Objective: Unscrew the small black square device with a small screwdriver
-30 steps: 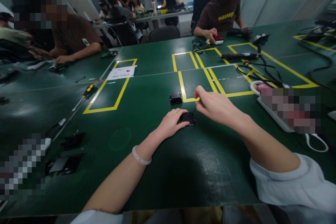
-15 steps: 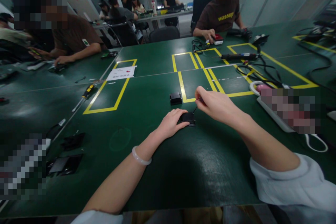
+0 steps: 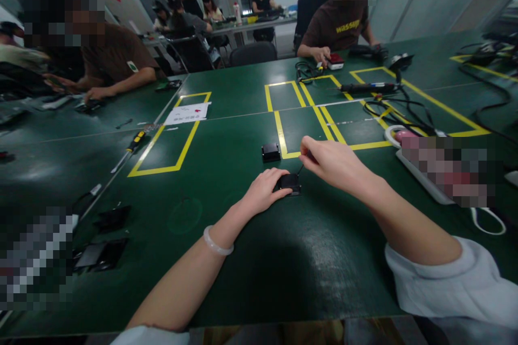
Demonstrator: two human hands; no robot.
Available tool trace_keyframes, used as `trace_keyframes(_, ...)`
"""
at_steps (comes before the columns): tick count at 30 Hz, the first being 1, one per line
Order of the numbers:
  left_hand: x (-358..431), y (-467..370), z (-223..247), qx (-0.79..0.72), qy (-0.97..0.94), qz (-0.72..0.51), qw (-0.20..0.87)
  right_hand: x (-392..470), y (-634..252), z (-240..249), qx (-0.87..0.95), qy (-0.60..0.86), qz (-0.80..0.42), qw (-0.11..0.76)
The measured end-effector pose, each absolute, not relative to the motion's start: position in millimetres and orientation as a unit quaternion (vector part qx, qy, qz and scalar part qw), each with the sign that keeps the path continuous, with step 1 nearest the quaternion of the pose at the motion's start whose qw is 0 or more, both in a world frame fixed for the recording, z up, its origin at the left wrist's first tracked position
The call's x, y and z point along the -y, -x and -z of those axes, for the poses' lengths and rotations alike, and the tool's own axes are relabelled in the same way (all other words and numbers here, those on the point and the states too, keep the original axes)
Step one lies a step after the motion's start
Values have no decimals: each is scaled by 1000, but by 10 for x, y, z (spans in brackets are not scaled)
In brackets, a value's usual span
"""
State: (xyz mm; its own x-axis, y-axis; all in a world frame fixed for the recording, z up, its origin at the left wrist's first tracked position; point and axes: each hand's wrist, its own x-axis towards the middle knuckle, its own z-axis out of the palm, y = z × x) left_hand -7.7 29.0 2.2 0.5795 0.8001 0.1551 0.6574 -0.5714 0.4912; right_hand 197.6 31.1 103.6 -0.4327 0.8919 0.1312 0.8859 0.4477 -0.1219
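Note:
My left hand (image 3: 267, 190) is closed on a small black block-shaped part (image 3: 290, 181) lying on the green table (image 3: 226, 275). The thumb lies along its near side and the fingers cover its left end. Pinched in my right hand (image 3: 329, 159) is a tool with a thin dark shaft (image 3: 300, 169). The shaft slants down to the right end of the part. My fingers hide the tool's handle, so its exact kind cannot be told. Just beyond, a similar black block (image 3: 271, 152) sits by itself, touched by neither hand.
Left lie a yellow-and-black screwdriver (image 3: 136, 141), black parts (image 3: 101, 254) and a paper sheet (image 3: 188, 112). Yellow tape (image 3: 283, 135) marks the table. A black pen-shaped power tool (image 3: 368, 88), cables (image 3: 416, 110) and a white-edged tray (image 3: 423, 178) are right. Co-workers (image 3: 342, 27) sit across.
My right hand has shifted very slightly down with the thin tool. My left hand and the black part stay in place.

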Motion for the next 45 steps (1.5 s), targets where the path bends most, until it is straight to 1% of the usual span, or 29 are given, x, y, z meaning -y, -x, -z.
trace_keyframes(5, -287, 75, -28, -422, -866, -182, 197, -309, -1968, -1030, 842, 536, 3, 61)
trace_keyframes(12, -284, 79, -28, -421, -867, -182, 194, -286, -1970, -1037, 849, 522, -27, 83)
trace_keyframes(18, -288, 74, -31, -421, -868, -178, 193, -306, -1962, -1034, 844, 534, -5, 58)
trace_keyframes(25, -282, 76, -37, -421, -869, -177, 192, -302, -1982, -1024, 849, 521, -34, 82)
trace_keyframes(33, -280, 73, -33, -422, -868, -178, 192, -316, -1977, -1008, 847, 526, -23, 71)
trace_keyframes(40, -283, 77, -27, -423, -868, -178, 190, -306, -1986, -1017, 843, 528, -29, 98)
trace_keyframes(45, -284, 75, -22, -422, -868, -181, 190, -309, -1974, -1025, 842, 533, -34, 81)
